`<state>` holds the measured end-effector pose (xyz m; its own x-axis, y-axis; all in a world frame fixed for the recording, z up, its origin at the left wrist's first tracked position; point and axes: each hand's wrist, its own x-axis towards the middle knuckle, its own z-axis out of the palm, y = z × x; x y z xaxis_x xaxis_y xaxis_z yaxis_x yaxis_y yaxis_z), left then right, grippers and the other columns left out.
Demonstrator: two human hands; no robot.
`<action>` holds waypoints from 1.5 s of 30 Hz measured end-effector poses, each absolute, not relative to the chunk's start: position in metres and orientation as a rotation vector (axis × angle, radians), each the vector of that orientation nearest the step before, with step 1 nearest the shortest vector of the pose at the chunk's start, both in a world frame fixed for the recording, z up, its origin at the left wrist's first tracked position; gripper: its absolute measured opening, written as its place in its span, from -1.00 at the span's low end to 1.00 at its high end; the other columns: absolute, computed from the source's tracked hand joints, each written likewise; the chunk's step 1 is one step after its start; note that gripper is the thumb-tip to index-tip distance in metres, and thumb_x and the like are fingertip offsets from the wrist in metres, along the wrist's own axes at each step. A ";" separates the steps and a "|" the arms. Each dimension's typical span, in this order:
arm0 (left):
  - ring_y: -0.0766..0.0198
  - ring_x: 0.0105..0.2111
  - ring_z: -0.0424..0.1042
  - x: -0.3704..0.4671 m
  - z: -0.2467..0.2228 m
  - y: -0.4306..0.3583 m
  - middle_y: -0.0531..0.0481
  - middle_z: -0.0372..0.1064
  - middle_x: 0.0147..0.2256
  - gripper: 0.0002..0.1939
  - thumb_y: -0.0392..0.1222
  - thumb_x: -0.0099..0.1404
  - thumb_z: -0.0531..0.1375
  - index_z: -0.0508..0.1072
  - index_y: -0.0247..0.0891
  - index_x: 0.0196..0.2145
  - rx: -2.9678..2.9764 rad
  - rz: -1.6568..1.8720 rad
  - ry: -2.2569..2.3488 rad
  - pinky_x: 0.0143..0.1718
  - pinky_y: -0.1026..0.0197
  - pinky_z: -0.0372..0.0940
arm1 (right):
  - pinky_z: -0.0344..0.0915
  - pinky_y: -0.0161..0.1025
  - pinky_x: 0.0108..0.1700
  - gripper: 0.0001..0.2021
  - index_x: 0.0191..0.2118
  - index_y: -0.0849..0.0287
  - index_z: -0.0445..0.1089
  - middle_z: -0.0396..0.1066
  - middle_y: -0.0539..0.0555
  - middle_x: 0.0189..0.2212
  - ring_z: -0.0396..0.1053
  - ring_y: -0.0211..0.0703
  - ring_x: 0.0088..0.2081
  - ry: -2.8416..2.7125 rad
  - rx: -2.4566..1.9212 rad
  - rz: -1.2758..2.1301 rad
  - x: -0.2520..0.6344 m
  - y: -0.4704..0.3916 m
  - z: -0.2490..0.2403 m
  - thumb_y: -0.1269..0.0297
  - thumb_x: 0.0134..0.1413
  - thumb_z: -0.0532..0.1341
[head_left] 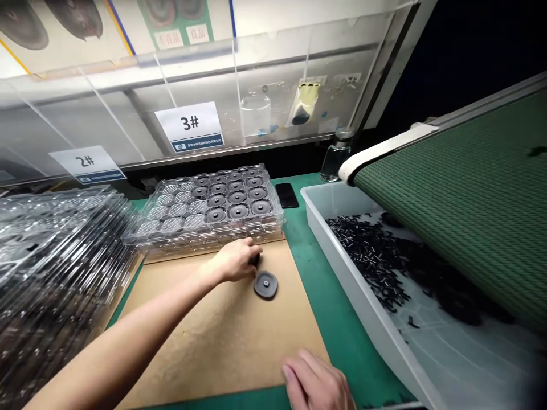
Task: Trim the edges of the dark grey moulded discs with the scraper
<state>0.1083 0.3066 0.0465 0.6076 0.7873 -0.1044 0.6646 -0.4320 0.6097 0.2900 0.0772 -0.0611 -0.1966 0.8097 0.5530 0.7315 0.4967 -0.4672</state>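
My left hand [237, 259] reaches across a brown cardboard sheet [205, 336] and is closed around a small dark part at its fingertips, just in front of a clear plastic tray [171, 219]. A round black disc [265, 284] lies flat on the cardboard right beside that hand. The tray holds several black discs in its right-hand pockets; its left pockets look bare. My right hand [318, 384] rests at the cardboard's near right corner with fingers loosely curled, holding nothing.
A tall stack of clear trays [55, 256] stands at the left. A white bin [342, 250] with many small black scraps sits at the right under a green conveyor belt [470, 193]. A black phone [286, 195] and a glass bottle [335, 159] stand behind.
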 end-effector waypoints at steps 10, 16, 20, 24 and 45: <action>0.11 -0.31 0.59 0.095 0.036 0.038 -0.11 0.53 -0.28 -0.46 0.24 0.38 0.23 0.52 -0.30 0.02 0.840 0.728 1.242 -0.26 0.10 0.56 | 0.20 -0.23 -0.34 -0.74 -0.26 0.18 0.41 0.39 0.05 -0.44 0.33 -0.18 -0.44 -1.813 -1.201 0.645 0.264 0.022 0.001 0.31 0.46 0.04; 0.09 -0.34 0.60 0.075 0.024 -0.043 -0.19 0.62 -0.23 -0.61 0.04 0.47 0.20 0.64 -0.35 -0.09 0.512 0.762 1.126 -0.24 0.10 0.53 | 0.04 -0.32 -0.52 -0.54 -0.50 0.14 0.24 0.20 -0.06 -0.61 0.09 -0.30 -0.56 -1.182 -1.376 1.799 0.257 -0.027 0.011 -0.04 0.38 0.10; 0.10 -0.40 0.59 0.069 0.032 -0.066 -0.20 0.61 -0.31 -0.60 0.00 0.49 0.17 0.66 -0.41 -0.21 0.491 0.778 1.118 -0.28 0.12 0.52 | 0.02 -0.33 -0.52 -0.50 -0.48 0.17 0.29 0.21 -0.05 -0.60 0.07 -0.32 -0.56 -1.074 -1.304 1.909 0.251 -0.044 0.021 -0.14 0.32 0.16; 0.12 -0.43 0.57 0.067 0.039 -0.070 -0.18 0.59 -0.34 -0.60 -0.01 0.49 0.17 0.65 -0.40 -0.25 0.503 0.813 1.086 -0.32 0.14 0.50 | 0.02 -0.34 -0.52 -0.48 -0.46 0.18 0.30 0.22 -0.05 -0.59 0.07 -0.33 -0.55 -1.090 -1.262 1.908 0.246 -0.050 0.031 -0.19 0.31 0.19; 0.10 -0.34 0.61 0.056 0.012 0.012 -0.17 0.62 -0.31 -0.53 0.13 0.45 0.15 0.62 -0.35 -0.09 1.287 0.814 1.457 -0.32 0.11 0.54 | 0.12 -0.22 -0.30 -0.66 -0.38 0.12 0.33 0.44 0.05 -0.49 0.36 -0.11 -0.39 -1.749 -1.924 0.691 0.297 0.041 0.004 0.13 0.45 0.05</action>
